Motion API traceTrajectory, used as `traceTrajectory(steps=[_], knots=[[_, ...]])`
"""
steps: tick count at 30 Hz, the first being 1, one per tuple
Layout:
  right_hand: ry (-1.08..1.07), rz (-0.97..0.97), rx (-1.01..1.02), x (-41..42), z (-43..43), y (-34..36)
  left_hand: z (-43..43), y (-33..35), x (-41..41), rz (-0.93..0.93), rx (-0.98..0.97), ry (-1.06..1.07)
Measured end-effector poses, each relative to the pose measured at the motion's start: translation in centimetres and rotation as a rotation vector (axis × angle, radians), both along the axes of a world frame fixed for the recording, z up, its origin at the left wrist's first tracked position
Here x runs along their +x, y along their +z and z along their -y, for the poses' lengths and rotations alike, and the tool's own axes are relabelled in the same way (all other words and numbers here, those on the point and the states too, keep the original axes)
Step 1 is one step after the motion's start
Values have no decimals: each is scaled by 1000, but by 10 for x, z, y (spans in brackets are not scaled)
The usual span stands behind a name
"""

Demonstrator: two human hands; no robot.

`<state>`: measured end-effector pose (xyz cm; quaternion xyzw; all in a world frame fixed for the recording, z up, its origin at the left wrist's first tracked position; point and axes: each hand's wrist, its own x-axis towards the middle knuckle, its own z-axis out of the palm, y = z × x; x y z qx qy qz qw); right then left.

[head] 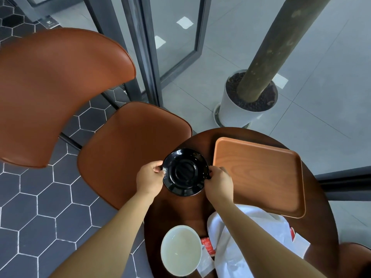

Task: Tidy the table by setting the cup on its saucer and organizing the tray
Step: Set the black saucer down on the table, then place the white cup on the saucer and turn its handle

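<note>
Here, in the head view, you have both hands on the black saucer (185,172), one at each side of its rim. Your left hand (149,178) pinches the left edge, thumb on top and fingers curled under, clamped on the rim. Your right hand (218,182) grips the right edge the same way, fingers closed on the rim, the fingertips mostly hidden behind the saucer's edge. The saucer lies level between your two sets of fingers, over the far left part of the round dark wooden table (176,209); you cannot tell whether it rests on the wood or is lifted just off it. It is empty, its centre ring bare.

Just beyond your right fingers, to the right, lies the wooden tray (259,175), flat on the table and bare, its near left corner close to your right knuckles. Back toward you from your left fingers, near the table's close edge, stands the white cup (180,250), upright, with pale liquid or residue inside, well apart from the saucer. Beneath your right forearm lies crumpled white paper (269,233) with a red printed packet (207,245) just beside the cup. Left of your left fingers, off the table, a brown chair (128,153) is tucked close
</note>
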<state>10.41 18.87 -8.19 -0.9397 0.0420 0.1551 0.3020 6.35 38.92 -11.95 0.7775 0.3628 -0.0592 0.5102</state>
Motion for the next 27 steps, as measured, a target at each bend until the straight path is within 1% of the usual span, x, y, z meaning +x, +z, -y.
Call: traceTrajectory(steps=[3,6,11,13,16,18,20,23,27], knots=[[-13,-6,17,-1,1,3,2,6,-3,-22,-8,-81],[-42,-4,21,-3,3,6,3,12,-10,-34,102,-186],[-55,-50,91,-22,9,17,-1,25,-41,8,243,-245],[-73,-44,121,-40,14,25,0,27,-60,50,351,-326],[-97,-51,166,-73,25,35,6,23,-90,155,572,-546],[-114,-60,186,-96,34,39,12,16,-104,201,671,-680],[-129,-55,202,-119,44,38,18,7,-113,222,715,-773],[-129,-77,250,-151,55,34,20,-6,-121,220,762,-855],[-126,-108,334,-186,63,24,20,-26,-130,269,797,-877]])
